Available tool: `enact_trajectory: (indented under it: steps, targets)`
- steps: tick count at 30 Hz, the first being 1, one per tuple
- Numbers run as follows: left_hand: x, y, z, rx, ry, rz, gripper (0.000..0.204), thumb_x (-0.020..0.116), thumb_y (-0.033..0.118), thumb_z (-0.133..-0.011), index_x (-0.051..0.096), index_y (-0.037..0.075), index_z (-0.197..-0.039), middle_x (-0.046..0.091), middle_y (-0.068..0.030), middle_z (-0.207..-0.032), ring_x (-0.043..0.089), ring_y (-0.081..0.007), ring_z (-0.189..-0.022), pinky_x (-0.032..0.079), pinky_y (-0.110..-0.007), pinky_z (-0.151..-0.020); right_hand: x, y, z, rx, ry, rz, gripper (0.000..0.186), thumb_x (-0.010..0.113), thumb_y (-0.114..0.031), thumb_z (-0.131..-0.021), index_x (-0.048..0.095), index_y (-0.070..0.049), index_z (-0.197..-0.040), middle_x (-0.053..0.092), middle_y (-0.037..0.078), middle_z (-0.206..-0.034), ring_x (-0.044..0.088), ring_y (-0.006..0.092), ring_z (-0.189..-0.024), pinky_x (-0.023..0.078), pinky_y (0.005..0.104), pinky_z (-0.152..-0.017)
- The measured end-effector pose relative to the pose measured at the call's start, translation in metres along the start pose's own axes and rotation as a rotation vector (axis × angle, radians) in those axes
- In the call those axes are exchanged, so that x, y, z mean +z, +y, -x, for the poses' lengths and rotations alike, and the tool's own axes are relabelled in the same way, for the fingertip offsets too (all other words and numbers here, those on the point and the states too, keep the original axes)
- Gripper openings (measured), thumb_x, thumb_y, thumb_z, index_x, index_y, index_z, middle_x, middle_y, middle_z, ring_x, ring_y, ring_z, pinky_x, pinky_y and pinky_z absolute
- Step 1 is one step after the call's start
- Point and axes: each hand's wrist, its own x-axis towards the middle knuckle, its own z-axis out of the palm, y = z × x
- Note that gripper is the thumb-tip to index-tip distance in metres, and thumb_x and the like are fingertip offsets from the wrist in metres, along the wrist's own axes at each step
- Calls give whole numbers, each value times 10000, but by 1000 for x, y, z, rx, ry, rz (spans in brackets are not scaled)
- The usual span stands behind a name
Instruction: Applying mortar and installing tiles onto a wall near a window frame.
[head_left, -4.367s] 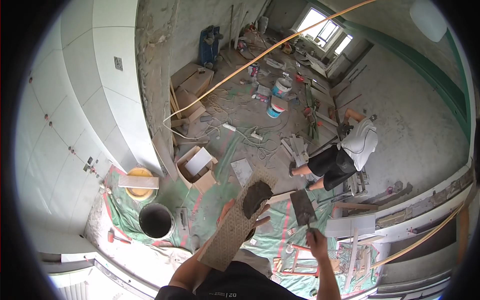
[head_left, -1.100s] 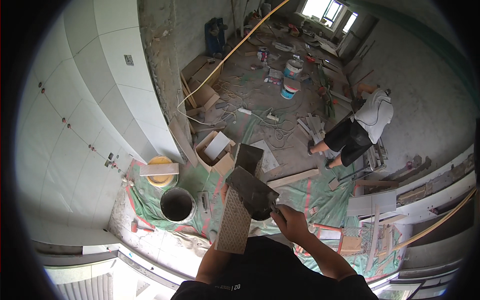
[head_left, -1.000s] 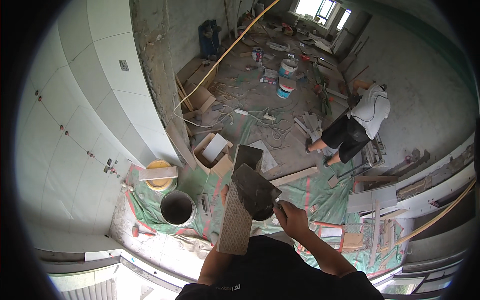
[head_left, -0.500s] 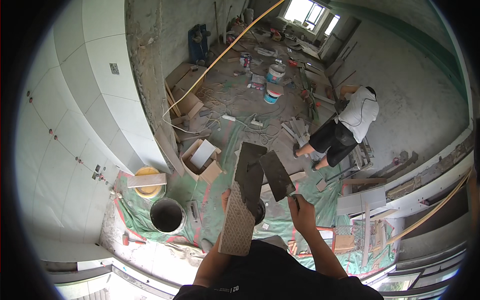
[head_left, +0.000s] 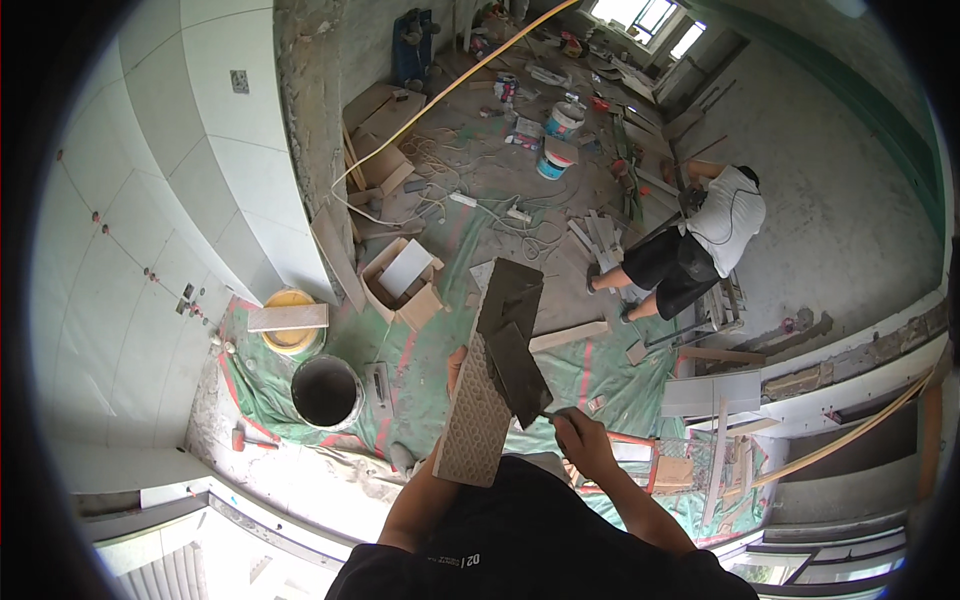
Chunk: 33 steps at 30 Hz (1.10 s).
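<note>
Near: tile [head_left: 467, 430] held up in front of the body, patterned face showing, long side running away from the wearer and leaning slightly right. Left hand [head_left: 457, 368] grips the tile; fingers show at its left edge, the rest hidden behind it. Dark mortar [head_left: 513, 285] covers the far end and extends down the right side; near end bare.

Right hand [head_left: 582, 440] closed round the handle of a trowel [head_left: 517, 372]. Blade lies over the mortar at mid-tile, one corner past the right edge. Pressure of blade on mortar: cannot tell.

Below, left: green sheet [head_left: 620, 390] on the floor. Mallet [head_left: 239, 440], red head, lies near the sheet's edge. Grey bucket [head_left: 328, 392] upright, dark inside; float [head_left: 379, 388] flat just to its right. Yellow bucket [head_left: 297, 345] just beyond, plank [head_left: 289, 318] across its top.

Farther: open box [head_left: 400, 283] with a white panel [head_left: 406, 266] inside. To the right, another person [head_left: 725, 225] in white top and black shorts bends toward the wall.

Beyond: power strip [head_left: 462, 199] among loose cables, then two tubs, the nearer one [head_left: 553, 164] with a board [head_left: 561, 150] on top. Window [head_left: 640, 15] at the far end.
</note>
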Motion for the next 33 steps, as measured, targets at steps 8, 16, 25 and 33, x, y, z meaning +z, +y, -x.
enact_trajectory:
  steps: [8,16,25,33]
  targets:
    - [10,-2,3,64,-25,-36,675,567,474,-1120,573,28,-1626,653,-196,-1603,692,-360,-1410,473,-565,-1302,-98,-14,37,80,-76,382,316,686,-312,-1147,743,-12,-1064,682,105,-728,659,193,-609,526,389,-613]
    - [36,-12,1,-24,-40,-139,671,588,460,-1132,532,54,-1664,598,-156,-1668,605,-315,-1515,305,-667,-1378,-145,-89,-50,163,-234,-28,414,552,-366,-1217,685,8,-1100,540,2,-675,491,102,-501,405,309,-467]
    - [-7,-2,1,11,-39,-108,681,529,489,-1158,536,18,-1650,641,-195,-1604,621,-363,-1491,353,-605,-1374,-133,-100,-92,380,-467,-45,412,555,-403,-1214,650,-24,-1081,504,-1,-661,443,87,-467,371,315,-419]
    - [-4,14,2,74,63,-135,644,544,501,-1151,587,49,-1608,704,-182,-1516,696,-342,-1391,441,-574,-1330,-101,-99,-79,356,-690,-62,419,522,-395,-1227,649,-29,-1067,509,-15,-700,433,72,-496,365,284,-444]
